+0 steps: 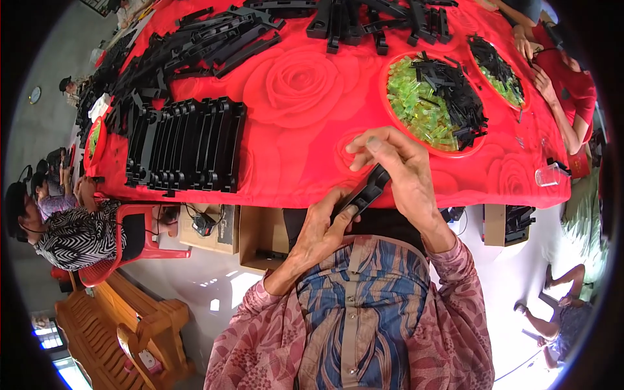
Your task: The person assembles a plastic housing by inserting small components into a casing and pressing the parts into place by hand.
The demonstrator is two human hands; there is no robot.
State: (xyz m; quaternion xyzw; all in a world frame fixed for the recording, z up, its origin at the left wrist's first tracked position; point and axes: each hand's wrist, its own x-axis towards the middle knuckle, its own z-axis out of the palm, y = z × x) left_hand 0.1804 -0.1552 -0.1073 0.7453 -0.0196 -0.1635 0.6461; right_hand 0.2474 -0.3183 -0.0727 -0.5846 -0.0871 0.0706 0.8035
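From my remote view, the left hand (326, 224) is closed around a long black part (365, 192) over the worktop's (296, 188) front edge, tilted, probably to present its far end to the right hand (406, 170). That one is half curled; I can't tell whether it pinches anything. A bowl (448, 154) of green and black pieces sits just beyond, likely for easy reach. Toward the front-left corner, a row of black parts (188, 146) lies side by side, seemingly to save space.
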